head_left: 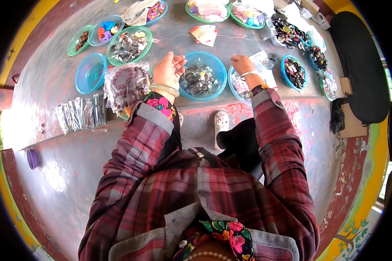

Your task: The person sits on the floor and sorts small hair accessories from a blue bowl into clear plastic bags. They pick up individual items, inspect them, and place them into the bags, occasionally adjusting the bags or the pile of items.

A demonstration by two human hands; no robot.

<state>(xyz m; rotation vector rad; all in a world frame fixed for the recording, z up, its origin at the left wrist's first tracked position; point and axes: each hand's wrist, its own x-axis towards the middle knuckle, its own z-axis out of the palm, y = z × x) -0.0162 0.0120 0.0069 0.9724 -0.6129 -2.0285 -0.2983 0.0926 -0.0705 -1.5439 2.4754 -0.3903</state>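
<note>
My left hand (169, 69), a pale bangle on its wrist, hovers at the left rim of a blue basin (207, 58). Its fingers are loosely curved and apart, with nothing visible in them. Inside that basin lie many small clear packets (199, 79) with dark contents. To the right, my right hand (242, 64) is above a second blue basin (230, 81) of pinkish and clear packets. Its fingertips are pressed together; whatever they may hold is too small to make out. Left of my left forearm sits a clear bag of dark red beads (125, 87).
A bare blue basin (88, 76) and bundled slim clear packets (80, 114) are at left. Green basins (150, 42) and cards (204, 35) lie farther back. At right are a basin of dark trinkets (283, 71) and a black cushion-like object (357, 65).
</note>
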